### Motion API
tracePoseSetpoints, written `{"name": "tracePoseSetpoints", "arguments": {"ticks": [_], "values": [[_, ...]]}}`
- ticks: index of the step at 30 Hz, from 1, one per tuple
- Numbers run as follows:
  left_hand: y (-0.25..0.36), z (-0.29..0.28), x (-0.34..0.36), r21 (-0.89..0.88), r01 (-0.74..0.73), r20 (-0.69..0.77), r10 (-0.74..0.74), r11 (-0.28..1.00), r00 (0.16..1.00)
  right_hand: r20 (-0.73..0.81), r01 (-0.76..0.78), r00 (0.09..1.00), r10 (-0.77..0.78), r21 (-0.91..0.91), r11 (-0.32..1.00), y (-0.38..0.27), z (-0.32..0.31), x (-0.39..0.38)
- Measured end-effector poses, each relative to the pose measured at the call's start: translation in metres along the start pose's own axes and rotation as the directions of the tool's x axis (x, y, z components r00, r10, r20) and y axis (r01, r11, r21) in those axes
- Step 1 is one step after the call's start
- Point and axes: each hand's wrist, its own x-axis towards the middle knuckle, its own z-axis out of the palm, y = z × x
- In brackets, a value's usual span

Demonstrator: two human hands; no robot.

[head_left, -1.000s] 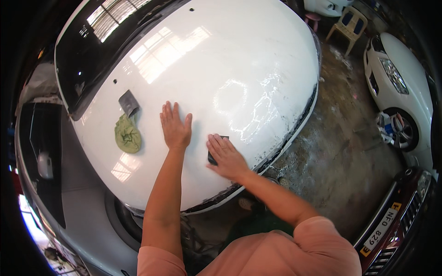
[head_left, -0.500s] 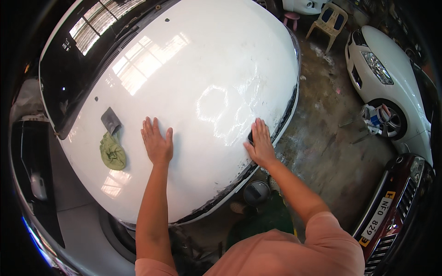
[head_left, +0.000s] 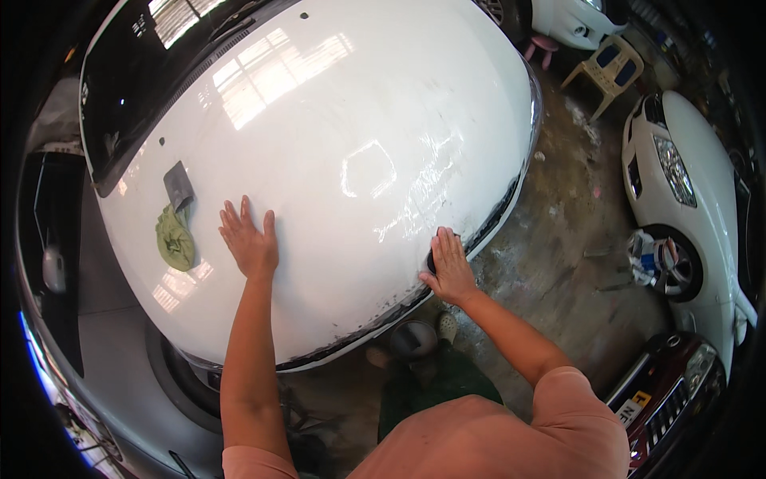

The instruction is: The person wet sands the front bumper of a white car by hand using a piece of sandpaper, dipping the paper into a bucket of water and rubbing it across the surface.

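A white car hood lies under both of my hands, with wet, shiny streaks toward its front. My left hand rests flat on it, fingers spread, holding nothing. Near the front edge, my right hand presses a small black pad against the surface; the fingers cover most of the pad, so its kind is hidden. Left of my left hand lie a grey sheet like sandpaper and a crumpled green cloth, touching each other. Dark, worn patches run along the hood's front edge.
A bucket stands on the floor by my feet. A grey car is close on the left. To the right are a white car, a dark red car, a plastic chair and a stool holding containers.
My right hand has slid the black pad toward me along the hood's front edge. My left hand stays in about the same place. The view has shifted and turned slightly.
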Motion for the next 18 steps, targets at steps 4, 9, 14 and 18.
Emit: {"name": "tracePoseSetpoints", "arguments": {"ticks": [4, 9, 14, 18], "values": [[0.0, 0.004, -0.002, 0.014, -0.028, -0.034, 0.028, 1.0, 0.999, -0.032, 0.09, 0.995, -0.094, -0.117, 0.989, 0.023, -0.041, 0.144], [0.008, 0.009, 0.005, -0.008, -0.033, -0.035, 0.033, 0.999, 0.999, -0.158, 0.079, 0.982, -0.106, -0.166, 0.983, 0.035, -0.036, 0.26], [-0.004, -0.001, 0.001, 0.003, 0.007, -0.042, -0.007, 1.0, 0.999, 0.042, 0.172, 0.985, -0.17, -0.065, 0.983, 0.0, -0.028, 0.117], [0.0, 0.001, -0.002, -0.009, -0.006, -0.059, 0.005, 1.0, 0.998, 0.089, 0.203, 0.976, -0.198, -0.058, 0.977, 0.008, -0.028, 0.088]]}}
